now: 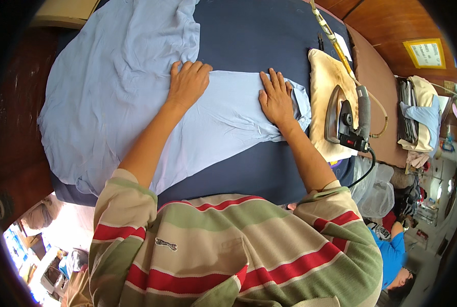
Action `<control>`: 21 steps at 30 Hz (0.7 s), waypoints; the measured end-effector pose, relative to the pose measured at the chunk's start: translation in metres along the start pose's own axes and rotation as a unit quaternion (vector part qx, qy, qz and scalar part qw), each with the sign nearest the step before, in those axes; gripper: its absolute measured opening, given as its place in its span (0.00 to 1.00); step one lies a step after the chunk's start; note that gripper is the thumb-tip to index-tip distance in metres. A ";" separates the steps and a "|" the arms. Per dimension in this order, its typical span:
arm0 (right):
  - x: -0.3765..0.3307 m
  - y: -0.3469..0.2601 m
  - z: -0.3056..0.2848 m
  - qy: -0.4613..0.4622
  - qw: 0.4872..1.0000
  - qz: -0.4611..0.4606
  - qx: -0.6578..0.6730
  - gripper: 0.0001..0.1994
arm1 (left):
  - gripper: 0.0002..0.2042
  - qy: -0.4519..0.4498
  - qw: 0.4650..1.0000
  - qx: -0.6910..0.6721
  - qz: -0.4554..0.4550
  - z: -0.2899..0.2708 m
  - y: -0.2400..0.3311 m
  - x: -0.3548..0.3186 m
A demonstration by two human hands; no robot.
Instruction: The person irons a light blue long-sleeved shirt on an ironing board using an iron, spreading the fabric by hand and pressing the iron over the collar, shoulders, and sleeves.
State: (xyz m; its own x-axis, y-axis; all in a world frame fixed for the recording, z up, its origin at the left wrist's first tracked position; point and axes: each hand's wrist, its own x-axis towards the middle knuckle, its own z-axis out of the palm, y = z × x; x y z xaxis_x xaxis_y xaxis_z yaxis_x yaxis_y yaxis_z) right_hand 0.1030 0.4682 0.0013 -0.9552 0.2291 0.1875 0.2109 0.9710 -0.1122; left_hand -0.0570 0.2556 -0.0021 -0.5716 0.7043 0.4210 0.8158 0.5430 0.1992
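Observation:
A light blue shirt [113, 97] is spread over the dark blue cloth of the ironing table, its body at the left and one sleeve stretched to the right. My left hand [189, 84] has its fingers curled on the upper edge of the sleeve, close to where it meets the body, gripping the fabric. Near the cuff [302, 105], my right hand [278, 101] lies flat on the sleeve with fingers stretched out. Small creases run through the sleeve beside it. To the right of that hand, an electric iron [347, 120] rests on a cream pad, touched by neither hand.
The folded cream pad [320, 77] borders the cuff. A hose and black cord [365, 171] run from the iron. Folded clothes [418, 115] are stacked at the far right, with a clear plastic container [378, 199] below. A person in blue [389, 256] is at the lower right.

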 end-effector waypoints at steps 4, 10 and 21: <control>0.001 0.005 0.001 -0.002 1.000 -0.011 0.008 0.24 | 0.10 0.067 0.997 0.036 0.022 0.003 0.002 0.002; 0.017 0.030 -0.077 0.060 0.984 -0.056 0.161 0.24 | 0.11 0.113 0.991 0.039 0.057 -0.021 0.020 -0.007; -0.030 0.195 -0.183 -0.061 0.845 0.458 0.268 0.15 | 0.15 -0.009 0.991 -0.104 -0.079 -0.072 0.051 -0.078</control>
State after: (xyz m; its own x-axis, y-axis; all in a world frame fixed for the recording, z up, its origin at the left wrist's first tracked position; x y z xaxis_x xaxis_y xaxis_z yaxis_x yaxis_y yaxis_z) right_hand 0.2105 0.6629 0.1528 -0.4645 0.8271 -0.3166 0.7800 0.2127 -0.5885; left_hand 0.0353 0.1955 0.0387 -0.6936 0.6267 0.3551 0.7155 0.5426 0.4399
